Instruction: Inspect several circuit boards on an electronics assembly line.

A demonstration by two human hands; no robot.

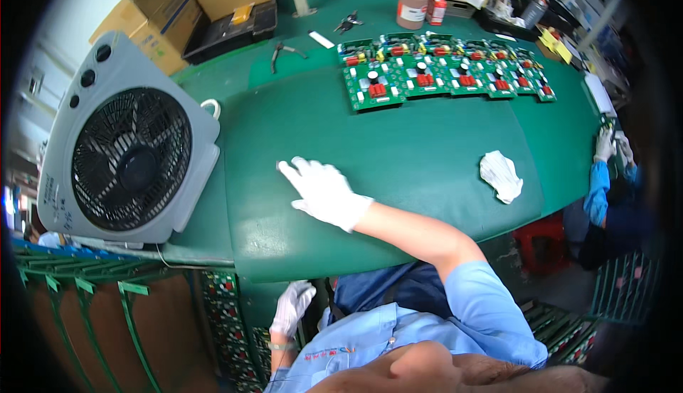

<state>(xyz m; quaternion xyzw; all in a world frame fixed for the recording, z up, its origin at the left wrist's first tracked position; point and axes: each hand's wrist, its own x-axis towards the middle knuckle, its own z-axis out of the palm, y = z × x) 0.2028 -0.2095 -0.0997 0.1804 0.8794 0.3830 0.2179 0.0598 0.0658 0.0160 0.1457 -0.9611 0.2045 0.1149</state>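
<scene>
My right hand (324, 192), in a white glove, reaches over the green mat (384, 151) with its fingers spread and nothing in them. Below the table's front edge is my left hand (292, 309), also gloved, beside a rack of circuit boards (229, 322). Its fingers look loosely bent, but their tips are hidden, so I cannot tell if it holds anything. Two rows of green circuit boards (427, 73) with red and white parts stand farther back on the table. A crumpled white glove (501, 177) lies on the mat to the right.
A grey box fan (128, 158) stands at the left. Pliers (286, 55), a brown jar (413, 9) and cardboard boxes (167, 19) are at the back. At the far right are a co-worker's gloved hands (613, 145). Racks (92, 322) stand below the table.
</scene>
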